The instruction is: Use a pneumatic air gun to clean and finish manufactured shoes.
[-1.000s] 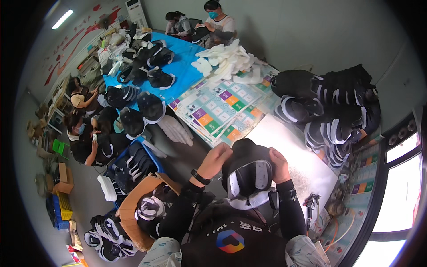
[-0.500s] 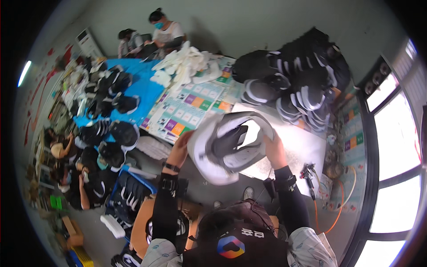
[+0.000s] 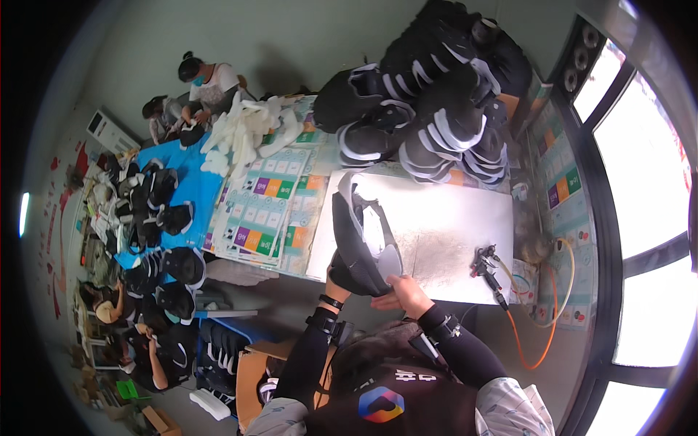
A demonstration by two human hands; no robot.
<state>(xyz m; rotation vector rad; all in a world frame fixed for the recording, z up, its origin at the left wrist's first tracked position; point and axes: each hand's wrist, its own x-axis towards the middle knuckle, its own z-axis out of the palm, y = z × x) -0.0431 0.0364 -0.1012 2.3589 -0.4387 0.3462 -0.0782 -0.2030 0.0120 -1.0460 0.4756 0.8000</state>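
A black shoe upper [image 3: 356, 265] with a pale grey lining hangs tilted in front of me, at the near edge of the white board [image 3: 443, 240]. My left hand [image 3: 339, 283] grips its lower left side, with most of the fingers hidden behind the dark fabric. At the lower right end, my right hand [image 3: 404, 296] has its fingers closed on the rim. A spray gun [image 3: 488, 272] with an orange hose lies at the board's right side, beyond my right hand.
Piled black shoe uppers [image 3: 436, 109] stand at the back right. White padding pieces [image 3: 247, 127] lie near printed sheets [image 3: 258, 203]. More dark uppers [image 3: 163, 189] cover a blue sheet [image 3: 211, 156] on the left. Co-workers [image 3: 211, 91] sit beyond. A cardboard box [image 3: 254, 381] stands near my left arm.
The shoe upper has turned from wide open with its pale inside showing to upright and narrow, its dark side showing. Both hands have moved lower and closer together. My view has shifted right.
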